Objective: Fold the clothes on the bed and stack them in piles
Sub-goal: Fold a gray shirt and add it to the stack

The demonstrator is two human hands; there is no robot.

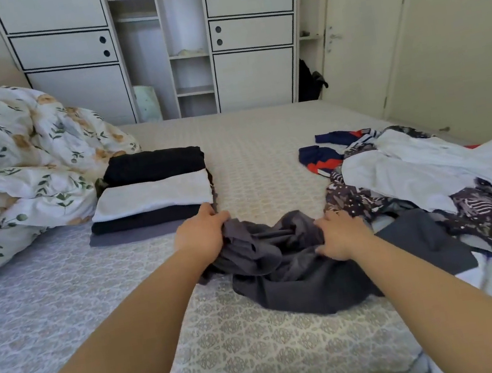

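A crumpled dark grey garment [287, 273] lies on the bed in front of me. My left hand [202, 233] grips its left end and my right hand [341, 235] grips its bunched right part. To the left sits a pile of folded clothes [152, 194], with black, white, dark and grey layers. On the right lies an unfolded heap [431, 186]: a white piece, a dark patterned one and a navy-and-red one [324, 157].
The patterned bedspread [251, 150] covers the bed. A floral duvet [15, 164] is bunched at the left. White wardrobes [255, 72] stand beyond the bed's far edge, and a closed door [353, 40] stands at the right.
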